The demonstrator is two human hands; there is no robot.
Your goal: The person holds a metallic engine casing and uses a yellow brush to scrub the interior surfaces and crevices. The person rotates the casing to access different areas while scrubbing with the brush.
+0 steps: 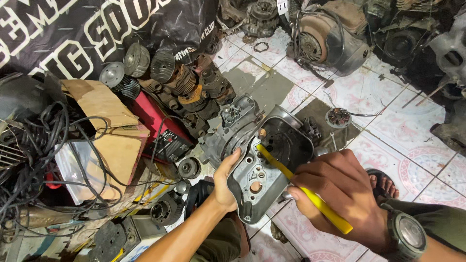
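Both forearms bare. Right wrist (pixel 407 234), lower right of the frame: dark round-cased wristwatch (pixel 410 235) on dark strap. Olive-green trousers (pixel 444 223) at right edge; sandalled foot (pixel 383 184) beside them.

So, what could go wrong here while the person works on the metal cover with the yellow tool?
1. The left hand grips the grey engine cover by one edge only, so it may twist or drop onto the tiled floor.
2. The right hand pushes the yellow tool into the cover; a slip could send its tip toward the left thumb.
3. The sandalled foot lies just beside the cover, probably exposed if it falls.
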